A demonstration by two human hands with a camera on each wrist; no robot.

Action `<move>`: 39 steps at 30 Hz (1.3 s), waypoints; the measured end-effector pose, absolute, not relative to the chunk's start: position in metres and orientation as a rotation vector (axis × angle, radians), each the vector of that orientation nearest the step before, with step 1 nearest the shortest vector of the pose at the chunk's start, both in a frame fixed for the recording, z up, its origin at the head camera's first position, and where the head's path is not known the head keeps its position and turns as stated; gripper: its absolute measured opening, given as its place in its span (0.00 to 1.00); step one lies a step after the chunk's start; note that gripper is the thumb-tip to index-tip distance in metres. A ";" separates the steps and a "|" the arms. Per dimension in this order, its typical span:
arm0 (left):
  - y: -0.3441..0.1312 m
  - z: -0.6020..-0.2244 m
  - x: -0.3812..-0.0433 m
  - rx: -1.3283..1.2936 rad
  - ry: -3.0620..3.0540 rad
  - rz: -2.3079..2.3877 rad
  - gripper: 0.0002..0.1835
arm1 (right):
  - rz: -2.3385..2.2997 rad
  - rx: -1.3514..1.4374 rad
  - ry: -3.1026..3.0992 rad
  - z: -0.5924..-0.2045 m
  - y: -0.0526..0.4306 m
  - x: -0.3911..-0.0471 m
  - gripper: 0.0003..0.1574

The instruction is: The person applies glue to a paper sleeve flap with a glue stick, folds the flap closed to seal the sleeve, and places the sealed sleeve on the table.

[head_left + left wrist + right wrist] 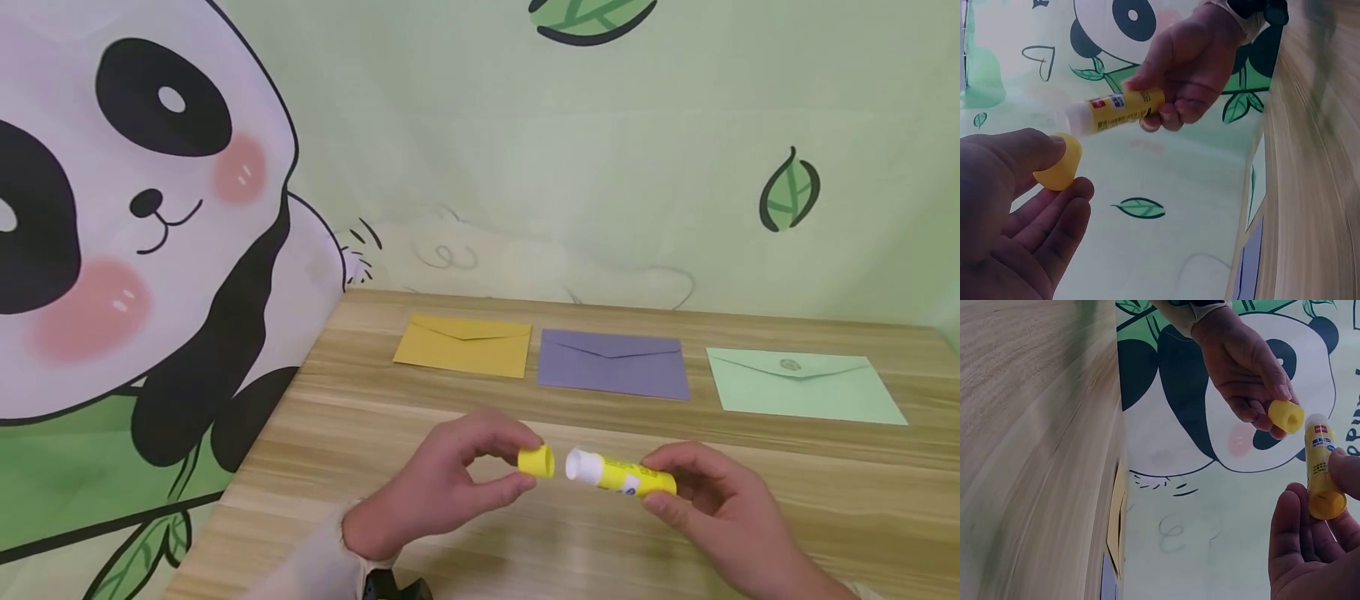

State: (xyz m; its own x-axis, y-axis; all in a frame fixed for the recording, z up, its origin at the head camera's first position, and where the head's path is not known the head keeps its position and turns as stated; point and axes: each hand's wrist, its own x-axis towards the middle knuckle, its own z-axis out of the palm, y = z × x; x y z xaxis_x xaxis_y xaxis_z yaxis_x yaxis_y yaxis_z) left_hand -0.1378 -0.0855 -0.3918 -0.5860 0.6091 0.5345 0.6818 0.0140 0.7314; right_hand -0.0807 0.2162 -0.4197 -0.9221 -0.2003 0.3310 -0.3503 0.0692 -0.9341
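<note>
Between thumb and fingers my left hand [450, 475] pinches a yellow glue stick cap [536, 461], its hollow end turned right. My right hand [720, 504] grips a yellow glue stick [633, 477] near its base. The white uncapped end faces the cap, with a small gap between them in the head view. Both are held up over the wooden table. In the left wrist view the cap [1063, 164] is close to the white end of the glue stick [1116, 112]. The right wrist view shows printed labels along the glue stick [1322, 465].
A yellow envelope [462, 346], a purple envelope [612, 364] and a mint green envelope [806, 386] lie in a row toward the far side of the wooden table [337, 450]. Behind the table hangs a light green backdrop [487, 125] with a panda and leaves.
</note>
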 end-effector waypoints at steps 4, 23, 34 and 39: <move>-0.079 -0.392 -0.135 -1.441 -2.166 -1.683 0.16 | 1.937 0.571 -2.245 -0.421 0.214 -0.080 0.23; -0.073 -0.394 -0.127 -1.502 -2.098 -1.427 0.20 | 1.664 0.798 -2.284 -0.410 0.215 -0.076 0.27; -0.068 -0.394 -0.123 -1.540 -2.070 -1.442 0.22 | 1.440 0.950 -2.208 -0.413 0.214 -0.074 0.35; -0.066 -0.394 -0.122 -1.597 -2.027 -1.447 0.22 | 1.158 1.070 -2.348 -0.408 0.215 -0.071 0.35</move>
